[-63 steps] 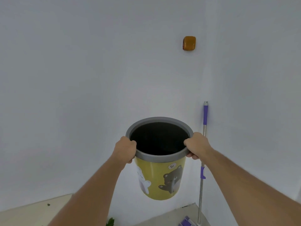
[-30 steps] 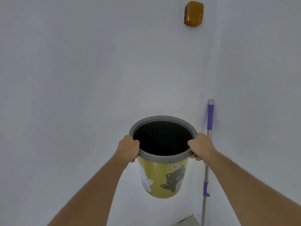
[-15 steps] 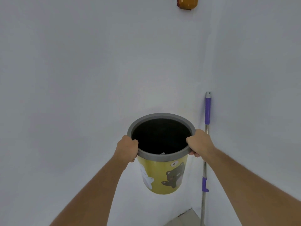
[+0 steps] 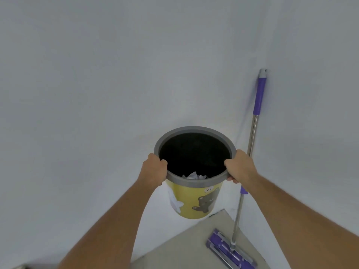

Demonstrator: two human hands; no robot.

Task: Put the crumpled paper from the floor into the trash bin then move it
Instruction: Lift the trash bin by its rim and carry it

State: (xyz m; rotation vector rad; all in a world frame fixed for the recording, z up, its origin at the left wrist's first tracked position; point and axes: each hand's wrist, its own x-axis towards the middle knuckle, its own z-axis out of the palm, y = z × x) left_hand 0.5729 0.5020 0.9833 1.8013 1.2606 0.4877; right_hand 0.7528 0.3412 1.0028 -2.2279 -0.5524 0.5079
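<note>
A yellow trash bin [image 4: 194, 200] with a grey rim and cartoon bear pictures hangs in the air in front of a white wall corner. My left hand [image 4: 154, 171] grips the rim on its left side. My right hand [image 4: 240, 167] grips the rim on its right side. White crumpled paper [image 4: 194, 176] shows inside the bin, just above the near rim. The bin's bottom is off the floor.
A mop [image 4: 250, 152] with a purple grip and metal pole leans in the corner just right of the bin, its purple head [image 4: 230, 251] flat on the pale floor [image 4: 184, 247]. White walls close in on the left and right.
The view has tilted downward, so the orange wall fixture has left the frame and the floor and mop head have come into sight. The paper inside the bin is now visible.
</note>
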